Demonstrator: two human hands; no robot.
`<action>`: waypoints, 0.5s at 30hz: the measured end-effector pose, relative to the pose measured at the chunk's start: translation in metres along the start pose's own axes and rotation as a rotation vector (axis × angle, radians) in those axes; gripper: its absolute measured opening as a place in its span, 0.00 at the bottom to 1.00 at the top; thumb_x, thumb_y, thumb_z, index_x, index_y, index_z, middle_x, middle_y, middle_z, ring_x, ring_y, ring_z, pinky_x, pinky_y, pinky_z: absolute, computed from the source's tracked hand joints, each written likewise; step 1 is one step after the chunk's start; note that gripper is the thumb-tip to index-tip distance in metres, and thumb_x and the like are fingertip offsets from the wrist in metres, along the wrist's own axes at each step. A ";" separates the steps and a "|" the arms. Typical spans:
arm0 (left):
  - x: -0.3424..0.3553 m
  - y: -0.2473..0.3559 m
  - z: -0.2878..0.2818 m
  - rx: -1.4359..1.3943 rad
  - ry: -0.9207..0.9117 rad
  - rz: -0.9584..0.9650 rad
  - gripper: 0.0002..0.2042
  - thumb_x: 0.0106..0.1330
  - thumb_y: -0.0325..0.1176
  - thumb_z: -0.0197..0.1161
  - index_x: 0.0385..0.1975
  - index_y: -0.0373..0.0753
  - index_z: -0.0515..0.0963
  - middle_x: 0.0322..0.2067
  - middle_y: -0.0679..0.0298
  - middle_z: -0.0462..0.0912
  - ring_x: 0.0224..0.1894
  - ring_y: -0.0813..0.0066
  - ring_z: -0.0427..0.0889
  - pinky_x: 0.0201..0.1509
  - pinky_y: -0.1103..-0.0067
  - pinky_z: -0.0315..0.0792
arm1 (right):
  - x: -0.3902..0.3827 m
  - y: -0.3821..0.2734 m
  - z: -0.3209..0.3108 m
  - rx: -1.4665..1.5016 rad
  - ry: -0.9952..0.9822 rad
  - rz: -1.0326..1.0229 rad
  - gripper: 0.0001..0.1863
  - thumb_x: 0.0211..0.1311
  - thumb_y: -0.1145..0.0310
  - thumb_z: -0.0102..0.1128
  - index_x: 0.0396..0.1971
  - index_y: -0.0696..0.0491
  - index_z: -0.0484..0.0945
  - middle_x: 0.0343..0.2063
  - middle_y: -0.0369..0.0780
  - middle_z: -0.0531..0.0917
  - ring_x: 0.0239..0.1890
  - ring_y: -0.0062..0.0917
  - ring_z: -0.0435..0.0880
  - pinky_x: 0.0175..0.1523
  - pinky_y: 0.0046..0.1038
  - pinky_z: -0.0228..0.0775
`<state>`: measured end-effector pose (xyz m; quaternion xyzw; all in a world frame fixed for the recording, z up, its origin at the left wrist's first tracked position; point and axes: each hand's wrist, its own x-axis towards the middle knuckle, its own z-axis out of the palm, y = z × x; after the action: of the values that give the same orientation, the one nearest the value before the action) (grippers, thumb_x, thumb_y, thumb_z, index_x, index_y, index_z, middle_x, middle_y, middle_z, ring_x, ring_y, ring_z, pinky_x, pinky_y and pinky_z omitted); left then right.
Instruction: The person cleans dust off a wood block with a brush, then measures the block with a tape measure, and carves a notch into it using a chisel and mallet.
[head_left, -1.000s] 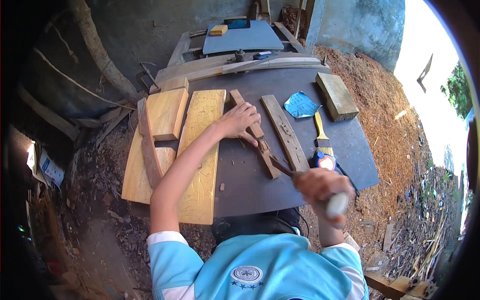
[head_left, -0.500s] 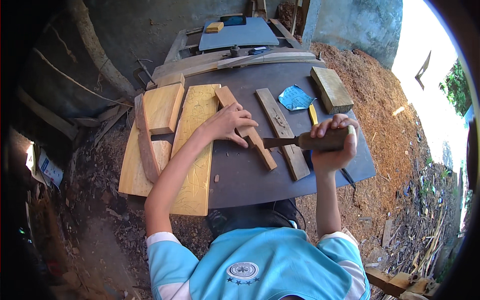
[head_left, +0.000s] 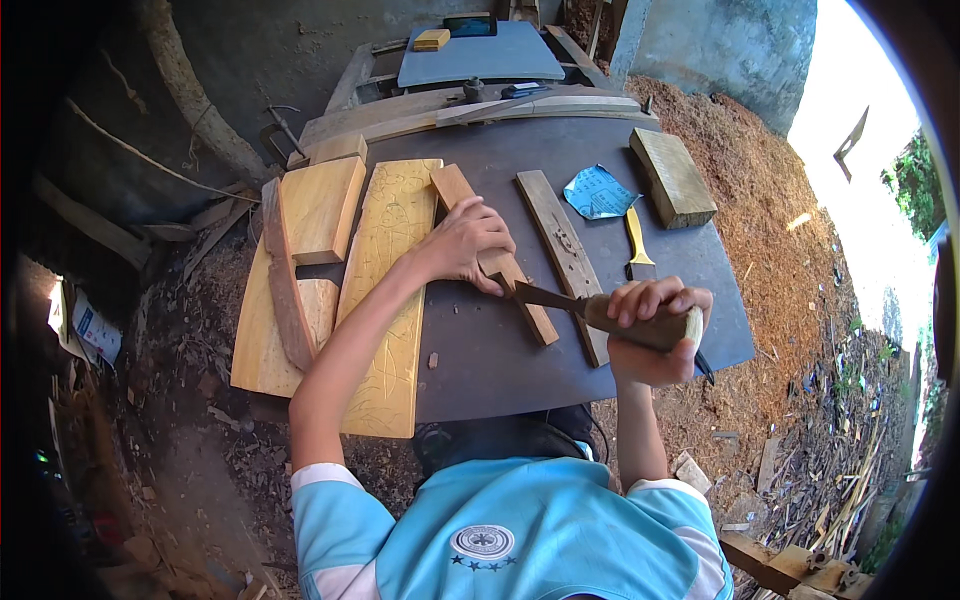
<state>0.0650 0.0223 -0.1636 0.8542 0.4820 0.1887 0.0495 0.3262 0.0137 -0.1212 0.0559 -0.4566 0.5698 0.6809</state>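
Note:
My left hand point(head_left: 468, 245) is closed over a reddish-brown strip of wood point(head_left: 532, 310), pressing it on the dark tabletop. A notch shows in the strip close to my thumb. My right hand point(head_left: 657, 330) wraps round the thick wooden handle of a chisel point(head_left: 548, 298). Its blade slants left, and the tip meets the strip at the notch. Just beyond, partly behind the chisel, lies a greyish strip with small chips on it point(head_left: 556, 232). A carved yellow board point(head_left: 382, 345) lies under my left forearm.
Pale wood blocks point(head_left: 325, 210) and a curved brown piece point(head_left: 285, 285) are at the left. Blue sandpaper point(head_left: 598, 192), a yellow-handled brush point(head_left: 637, 240) and a thick block point(head_left: 672, 180) occupy the right. Long boards point(head_left: 400, 128) and a clamp point(head_left: 283, 135) stand at the back. Sawdust covers the ground point(head_left: 770, 230).
My right hand has shifted slightly left and down, and the chisel now tilts more, its tip further left at the notch. My left hand stays on the strip. The view has moved slightly.

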 end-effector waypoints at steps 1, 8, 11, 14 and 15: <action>0.000 -0.002 0.002 -0.007 -0.003 0.001 0.27 0.33 0.53 0.72 0.34 0.45 0.78 0.36 0.69 0.75 0.51 0.66 0.68 0.61 0.68 0.55 | -0.004 0.000 0.000 -0.024 0.031 -0.009 0.23 0.51 0.51 0.58 0.34 0.52 0.60 0.25 0.43 0.69 0.23 0.28 0.73 0.30 0.33 0.69; 0.002 -0.004 -0.002 -0.021 -0.028 0.016 0.27 0.34 0.54 0.72 0.33 0.44 0.78 0.36 0.69 0.75 0.49 0.67 0.69 0.61 0.69 0.56 | 0.022 0.009 0.018 -0.100 -0.002 0.143 0.23 0.50 0.49 0.56 0.33 0.52 0.61 0.22 0.42 0.68 0.19 0.25 0.69 0.27 0.30 0.66; 0.003 -0.006 0.000 -0.019 -0.016 0.037 0.27 0.34 0.53 0.72 0.33 0.45 0.78 0.36 0.69 0.76 0.49 0.67 0.70 0.61 0.69 0.56 | 0.034 0.011 0.020 -0.119 -0.050 0.214 0.24 0.47 0.50 0.57 0.33 0.53 0.61 0.21 0.42 0.69 0.18 0.26 0.69 0.26 0.31 0.67; 0.004 -0.008 0.000 -0.022 -0.016 0.067 0.26 0.34 0.53 0.72 0.34 0.45 0.78 0.36 0.69 0.76 0.48 0.67 0.70 0.60 0.69 0.58 | 0.040 0.011 0.018 -0.123 -0.168 0.249 0.25 0.45 0.51 0.59 0.31 0.55 0.61 0.20 0.43 0.69 0.17 0.27 0.71 0.24 0.32 0.69; 0.004 -0.008 -0.001 -0.028 -0.018 0.078 0.26 0.34 0.52 0.72 0.34 0.45 0.78 0.36 0.69 0.76 0.48 0.67 0.70 0.59 0.69 0.59 | 0.040 0.011 0.017 -0.102 -0.218 0.251 0.24 0.45 0.52 0.59 0.30 0.55 0.61 0.20 0.44 0.69 0.17 0.27 0.71 0.24 0.32 0.69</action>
<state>0.0603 0.0297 -0.1636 0.8732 0.4451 0.1895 0.0587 0.3054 0.0367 -0.0889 0.0254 -0.5595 0.6170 0.5529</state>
